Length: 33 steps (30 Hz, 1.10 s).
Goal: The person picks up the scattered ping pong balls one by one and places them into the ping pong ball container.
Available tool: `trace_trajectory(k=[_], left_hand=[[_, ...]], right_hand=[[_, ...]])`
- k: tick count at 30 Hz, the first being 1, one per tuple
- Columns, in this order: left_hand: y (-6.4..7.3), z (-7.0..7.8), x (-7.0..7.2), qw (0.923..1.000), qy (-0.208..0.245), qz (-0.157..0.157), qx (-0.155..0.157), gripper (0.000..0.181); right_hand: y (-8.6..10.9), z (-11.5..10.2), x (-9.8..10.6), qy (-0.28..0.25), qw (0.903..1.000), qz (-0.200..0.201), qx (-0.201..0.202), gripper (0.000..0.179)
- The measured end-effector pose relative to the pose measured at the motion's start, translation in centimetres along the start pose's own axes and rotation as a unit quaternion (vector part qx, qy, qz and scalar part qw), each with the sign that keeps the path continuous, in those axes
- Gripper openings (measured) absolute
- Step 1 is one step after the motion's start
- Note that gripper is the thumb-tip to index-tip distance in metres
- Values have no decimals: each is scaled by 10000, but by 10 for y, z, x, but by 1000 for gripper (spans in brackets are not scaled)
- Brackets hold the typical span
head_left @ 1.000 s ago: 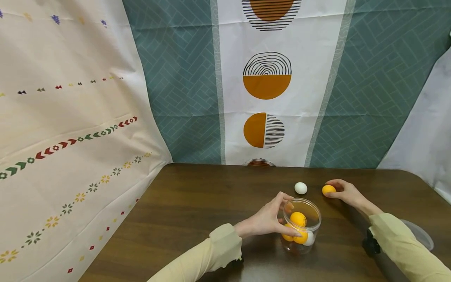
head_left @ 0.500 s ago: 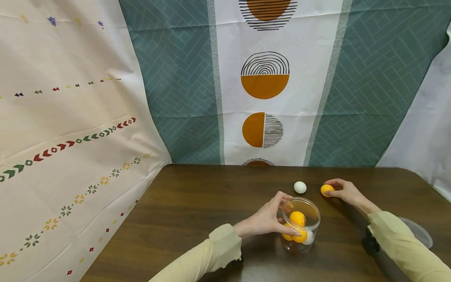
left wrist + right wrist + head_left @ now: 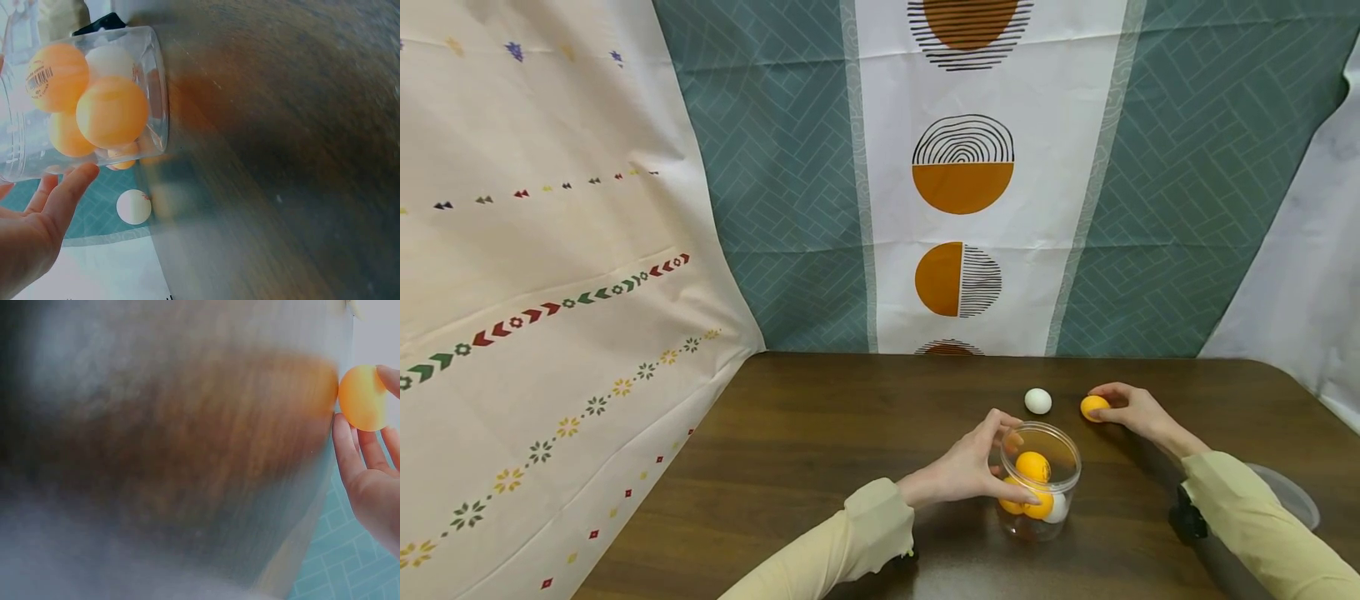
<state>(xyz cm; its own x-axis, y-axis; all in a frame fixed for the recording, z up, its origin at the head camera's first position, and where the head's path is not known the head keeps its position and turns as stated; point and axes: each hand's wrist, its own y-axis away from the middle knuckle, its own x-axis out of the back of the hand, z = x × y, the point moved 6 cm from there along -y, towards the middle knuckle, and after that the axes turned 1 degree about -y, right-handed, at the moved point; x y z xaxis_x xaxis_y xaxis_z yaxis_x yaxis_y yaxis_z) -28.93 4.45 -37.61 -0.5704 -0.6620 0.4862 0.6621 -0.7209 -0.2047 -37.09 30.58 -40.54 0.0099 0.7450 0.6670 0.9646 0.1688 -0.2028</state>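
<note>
A clear plastic jar [image 3: 1032, 528] stands on the table with several orange ping-pong balls [image 3: 1033, 467] and a white one inside. My left hand [image 3: 958, 471] grips it from the left, thumb in front and fingers round the back near the rim. In the left wrist view, fingertips lie against the wall of the jar [image 3: 159, 94]. Farther right, my right hand [image 3: 1141, 413] pinches a single orange ping-pong ball [image 3: 1093, 407] between thumb and fingers. The right wrist view has this orange ball [image 3: 361, 400] right at the tabletop. A white ping-pong ball [image 3: 1038, 402] lies behind the jar.
A clear round lid [image 3: 1288, 498] lies at the right, partly hidden by the right sleeve [image 3: 1247, 500]. The dark wooden table [image 3: 820, 433] ends at hanging cloths [image 3: 790, 275] along its back and left. A black wrist strap [image 3: 1187, 515] shows below the right cuff.
</note>
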Motion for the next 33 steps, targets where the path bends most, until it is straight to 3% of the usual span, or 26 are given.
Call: trace_trajectory(k=[10, 21, 33], left_hand=[[0, 0, -1, 10000, 7, 15, -22, 71], [0, -1, 1, 10000, -17, 34, -61, 71], [0, -1, 0, 9999, -45, 28, -88, 71]], right_hand=[[2, 2, 2, -211, 9997, 113, 12, 44], [5, -5, 8, -853, 9962, 144, 8, 45], [10, -9, 10, -949, 9954, 97, 109, 44]])
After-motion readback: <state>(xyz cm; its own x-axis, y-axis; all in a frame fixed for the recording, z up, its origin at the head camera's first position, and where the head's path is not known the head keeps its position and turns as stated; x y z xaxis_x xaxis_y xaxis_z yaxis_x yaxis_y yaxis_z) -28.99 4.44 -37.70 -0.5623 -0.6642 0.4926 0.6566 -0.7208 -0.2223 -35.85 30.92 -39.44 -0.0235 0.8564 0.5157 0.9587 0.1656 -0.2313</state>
